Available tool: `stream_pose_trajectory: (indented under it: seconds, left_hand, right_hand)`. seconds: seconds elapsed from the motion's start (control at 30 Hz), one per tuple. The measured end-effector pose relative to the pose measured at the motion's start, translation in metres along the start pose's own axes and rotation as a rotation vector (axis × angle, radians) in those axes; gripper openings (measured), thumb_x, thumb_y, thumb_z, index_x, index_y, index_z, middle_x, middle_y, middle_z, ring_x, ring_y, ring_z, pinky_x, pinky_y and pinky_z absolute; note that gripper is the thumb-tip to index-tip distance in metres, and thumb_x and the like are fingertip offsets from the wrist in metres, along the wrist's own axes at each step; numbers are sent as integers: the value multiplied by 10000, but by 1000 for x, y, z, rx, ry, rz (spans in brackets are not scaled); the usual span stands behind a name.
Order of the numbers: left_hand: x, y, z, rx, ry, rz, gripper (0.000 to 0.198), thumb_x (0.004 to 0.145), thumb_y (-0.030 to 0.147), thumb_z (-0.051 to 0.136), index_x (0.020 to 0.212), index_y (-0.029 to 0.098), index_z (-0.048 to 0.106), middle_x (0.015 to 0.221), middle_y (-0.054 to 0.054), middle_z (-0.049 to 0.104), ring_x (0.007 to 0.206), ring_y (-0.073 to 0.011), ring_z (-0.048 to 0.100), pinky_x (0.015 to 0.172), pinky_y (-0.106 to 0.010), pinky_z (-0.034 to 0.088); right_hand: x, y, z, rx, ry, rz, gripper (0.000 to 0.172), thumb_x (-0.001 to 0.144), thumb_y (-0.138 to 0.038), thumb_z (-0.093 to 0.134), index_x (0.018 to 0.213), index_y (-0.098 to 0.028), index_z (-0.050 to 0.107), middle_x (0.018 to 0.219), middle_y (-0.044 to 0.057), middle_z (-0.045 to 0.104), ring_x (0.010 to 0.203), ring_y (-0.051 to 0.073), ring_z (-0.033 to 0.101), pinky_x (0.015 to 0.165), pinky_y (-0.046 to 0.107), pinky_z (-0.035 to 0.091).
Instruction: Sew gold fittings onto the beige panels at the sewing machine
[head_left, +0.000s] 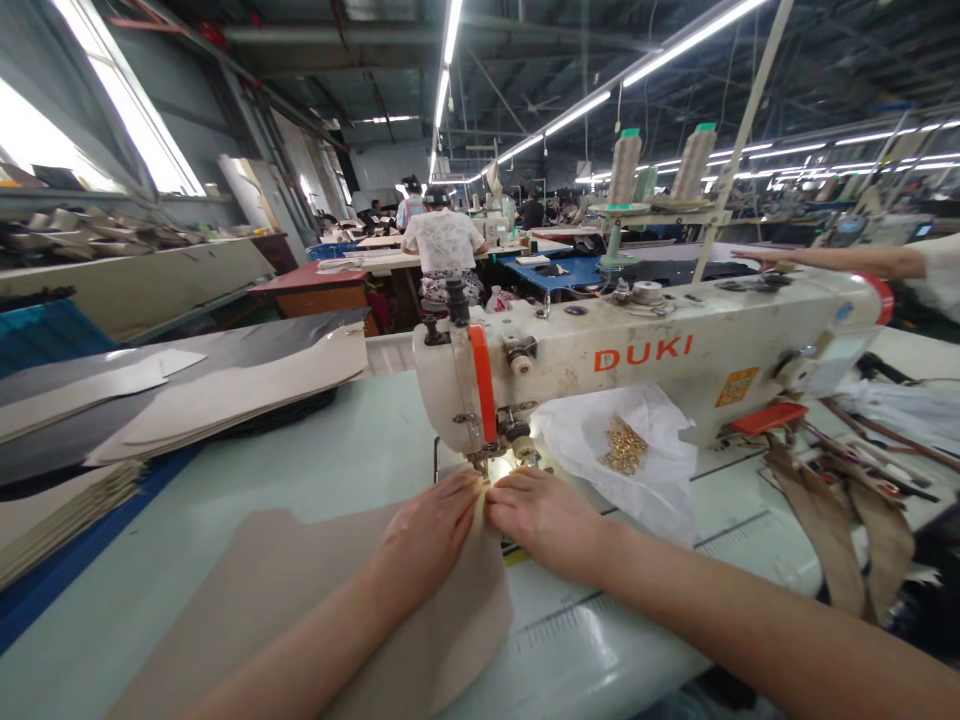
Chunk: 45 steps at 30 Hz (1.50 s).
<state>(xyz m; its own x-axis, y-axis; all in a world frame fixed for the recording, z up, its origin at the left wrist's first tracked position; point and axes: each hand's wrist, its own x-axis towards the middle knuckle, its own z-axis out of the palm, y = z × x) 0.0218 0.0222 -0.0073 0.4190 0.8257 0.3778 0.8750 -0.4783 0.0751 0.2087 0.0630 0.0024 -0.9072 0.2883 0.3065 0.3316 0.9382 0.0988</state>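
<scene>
A large beige fabric panel (pixel 285 590) lies on the pale green table under the sewing machine (pixel 645 345). My left hand (pixel 435 530) presses on the panel just left of the needle, its fingers together and curled at the edge. From the other side, my right hand (pixel 551 520) pinches the same edge close to the presser foot (pixel 482 465). Both sets of fingertips nearly meet there and hide the edge between them. The machine's lamp lights this spot. Behind my right hand, small gold-coloured metal pieces (pixel 624 447) rest on a white plastic bag (pixel 664 500).
Stacked beige panels (pixel 240 390) lie on dark sheets at the left. Brown straps (pixel 817 530) hang over the right side of the table. Thread cones (pixel 624 170) stand behind the machine. A co-worker (pixel 444 245) sits ahead; another person's arm (pixel 847 262) reaches in at right.
</scene>
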Motion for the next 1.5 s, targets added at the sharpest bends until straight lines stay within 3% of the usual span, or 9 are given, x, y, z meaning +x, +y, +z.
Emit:
stream_pose_trajectory:
  seconds: [0.47, 0.67, 1.37, 1.5]
  left_hand:
    - [7, -1, -3, -22, 53, -13, 315, 900, 236, 371, 988, 171, 667, 1046, -88, 701, 978, -207, 653, 885, -346, 534]
    - [7, -6, 0, -2, 48, -28, 339, 897, 253, 365, 1005, 156, 672, 1064, -105, 697, 989, -229, 652, 897, -385, 527]
    - [9, -3, 3, -41, 82, -59, 310, 905, 260, 382, 1016, 182, 661, 1066, -76, 696, 1007, -207, 641, 917, -357, 516]
    - [-4, -2, 1, -30, 79, -99, 300, 890, 243, 400, 1024, 168, 658, 1068, -87, 693, 994, -218, 647, 896, -369, 531]
  right_hand:
    - [4, 4, 1, -7, 5, 24, 61, 882, -174, 559, 856, -135, 597, 888, 44, 639, 872, 187, 546, 807, 312, 399]
    - [5, 5, 2, -9, 13, 36, 83, 897, -181, 538, 853, -144, 598, 886, 43, 639, 867, 184, 543, 792, 311, 396]
    - [4, 4, 4, 30, 22, 54, 79, 900, -176, 533, 883, -137, 599, 919, 63, 635, 910, 190, 541, 838, 312, 395]
    - [2, 3, 5, 73, 38, -1, 107, 916, -194, 513, 866, -152, 598, 897, 43, 642, 906, 171, 547, 842, 291, 402]
